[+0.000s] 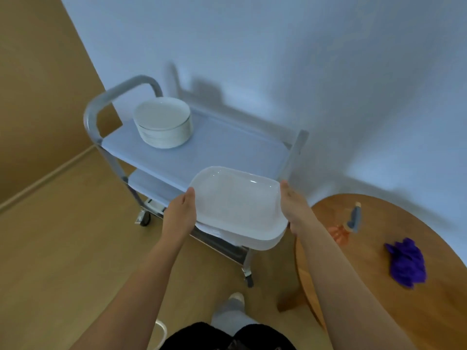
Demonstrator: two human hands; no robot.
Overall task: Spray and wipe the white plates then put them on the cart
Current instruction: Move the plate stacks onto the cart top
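Left hand (180, 213) and right hand (293, 208) grip the plate's (235, 205) short ends; cart (202, 152) top sits just ahead.

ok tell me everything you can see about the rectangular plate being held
The rectangular plate is white and glossy, ceramic by its look, with rounded corners, a raised rim and a shallow flat well that holds nothing. It is held roughly level, tipped slightly toward the camera, above the near corner of the cart, not yet set down. The left hand grips its left edge and the right hand its right edge, thumbs over the rim. Its underside is hidden.
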